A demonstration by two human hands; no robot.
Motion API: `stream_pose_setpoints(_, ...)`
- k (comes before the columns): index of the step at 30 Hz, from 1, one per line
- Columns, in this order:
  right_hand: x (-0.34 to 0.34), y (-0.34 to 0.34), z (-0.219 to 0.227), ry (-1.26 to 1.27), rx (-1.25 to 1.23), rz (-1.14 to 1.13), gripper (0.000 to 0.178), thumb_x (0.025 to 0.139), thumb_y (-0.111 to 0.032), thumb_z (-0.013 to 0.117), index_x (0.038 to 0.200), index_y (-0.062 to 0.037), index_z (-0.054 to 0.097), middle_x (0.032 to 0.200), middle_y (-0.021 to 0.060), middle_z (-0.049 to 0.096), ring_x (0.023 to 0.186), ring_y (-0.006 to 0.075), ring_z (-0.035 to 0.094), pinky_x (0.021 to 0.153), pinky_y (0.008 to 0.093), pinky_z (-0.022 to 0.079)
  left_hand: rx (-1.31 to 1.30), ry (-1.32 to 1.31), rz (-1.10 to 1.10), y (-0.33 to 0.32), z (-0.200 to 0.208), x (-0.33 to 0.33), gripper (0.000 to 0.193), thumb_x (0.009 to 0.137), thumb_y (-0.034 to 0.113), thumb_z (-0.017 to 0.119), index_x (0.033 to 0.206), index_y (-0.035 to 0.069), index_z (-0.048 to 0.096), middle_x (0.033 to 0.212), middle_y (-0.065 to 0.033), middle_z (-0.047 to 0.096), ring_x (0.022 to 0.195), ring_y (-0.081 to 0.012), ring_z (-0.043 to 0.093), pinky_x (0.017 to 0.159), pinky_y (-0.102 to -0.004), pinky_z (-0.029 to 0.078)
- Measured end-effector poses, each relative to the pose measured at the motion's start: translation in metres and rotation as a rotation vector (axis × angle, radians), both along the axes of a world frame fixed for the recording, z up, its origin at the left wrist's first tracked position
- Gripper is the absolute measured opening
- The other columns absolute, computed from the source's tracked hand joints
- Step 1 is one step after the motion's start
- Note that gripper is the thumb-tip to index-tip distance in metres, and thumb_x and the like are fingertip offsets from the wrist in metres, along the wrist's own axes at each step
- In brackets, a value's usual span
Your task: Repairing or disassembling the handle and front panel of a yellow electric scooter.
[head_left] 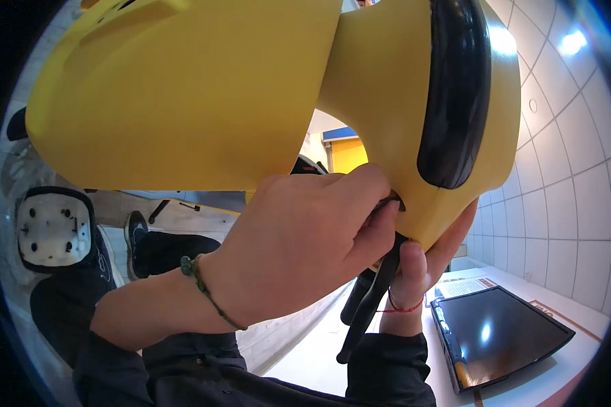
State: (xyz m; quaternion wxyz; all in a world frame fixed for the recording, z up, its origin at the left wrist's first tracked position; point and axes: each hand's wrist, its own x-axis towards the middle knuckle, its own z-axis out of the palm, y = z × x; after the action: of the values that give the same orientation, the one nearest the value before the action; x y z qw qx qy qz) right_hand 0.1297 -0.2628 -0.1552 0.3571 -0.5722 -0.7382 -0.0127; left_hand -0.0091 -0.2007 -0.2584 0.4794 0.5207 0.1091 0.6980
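A large, smooth yellow plastic body (183, 102) fills the top of the view. Its narrower rounded section (394, 74) on the right carries a long glossy black curved panel (453, 102). My left hand (305, 237) has thumb and forefinger pinched on a small dark piece at a slot in the lower edge of that section; the fingers mostly cover it. From below and behind, my right hand (414, 271) cups the same section, its thumb near the bottom edge and other fingers partly hidden. Black strap-like or lever-like parts (370, 305) hang between my hands.
To the right, a dark flat screen (499, 336) lies on a white table (563, 366) with printed sheets (465, 287). A white pad with a black rim (56, 229) is at far left, near my shoes (137, 241). A small black object (158, 211) lies on the floor.
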Motion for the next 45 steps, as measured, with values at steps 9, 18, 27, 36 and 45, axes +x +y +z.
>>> stream_pose_setpoints(9,0.001,0.000,0.001,0.020,-0.033,0.007,0.106,0.066,-0.026,0.067,0.142,0.0011,-0.001,0.133,0.0211,0.032,0.120,0.0292,0.039,0.099,0.0372,0.032,0.013,0.026,-0.025,0.000,0.000,0.000,0.012,0.081,0.010,0.063,0.082,0.001,0.054,0.060,-0.0098,0.055,0.049,-0.0190,0.058,0.045,-0.0284,0.042)
stream_pose_setpoints(18,0.001,0.000,0.000,0.037,-0.023,0.008,0.105,0.067,-0.026,0.067,0.142,0.0012,-0.001,0.137,0.0221,0.029,0.122,0.0297,0.037,0.100,0.0373,0.031,-0.066,0.051,-0.302,-0.004,-0.003,-0.003,0.010,0.088,0.009,0.048,0.095,0.001,0.045,0.066,-0.0133,0.052,0.055,-0.0240,0.054,0.051,-0.0329,0.039)
stream_pose_setpoints(27,0.003,0.000,0.000,0.013,-0.022,0.024,0.102,0.067,-0.025,0.066,0.142,0.0017,0.001,0.138,0.0222,0.028,0.123,0.0296,0.037,0.100,0.0378,0.030,-0.007,-0.130,-0.419,0.007,-0.014,0.010,0.010,0.092,0.011,0.042,0.090,0.002,0.044,0.070,-0.0046,0.046,0.062,-0.0110,0.043,0.056,-0.0259,0.037)
stream_pose_setpoints(36,0.005,0.002,-0.004,0.019,-0.032,0.033,0.103,0.068,-0.025,0.066,0.142,0.0009,0.000,0.137,0.0215,0.030,0.122,0.0288,0.038,0.099,0.0371,0.031,0.021,-0.205,-0.526,0.012,-0.022,0.018,0.015,0.096,0.015,0.041,0.097,0.001,0.047,0.073,-0.0017,0.047,0.065,-0.0083,0.044,0.059,-0.0232,0.039)
stream_pose_setpoints(45,0.000,0.001,-0.001,0.016,0.003,0.005,0.105,0.068,-0.032,0.067,0.142,0.0006,0.001,0.132,0.0199,0.035,0.118,0.0281,0.041,0.099,0.0367,0.031,0.057,-0.182,-0.443,0.012,-0.015,0.014,0.017,0.096,0.017,0.043,0.095,0.001,0.049,0.071,-0.0026,0.048,0.064,-0.0110,0.045,0.059,-0.0251,0.039)
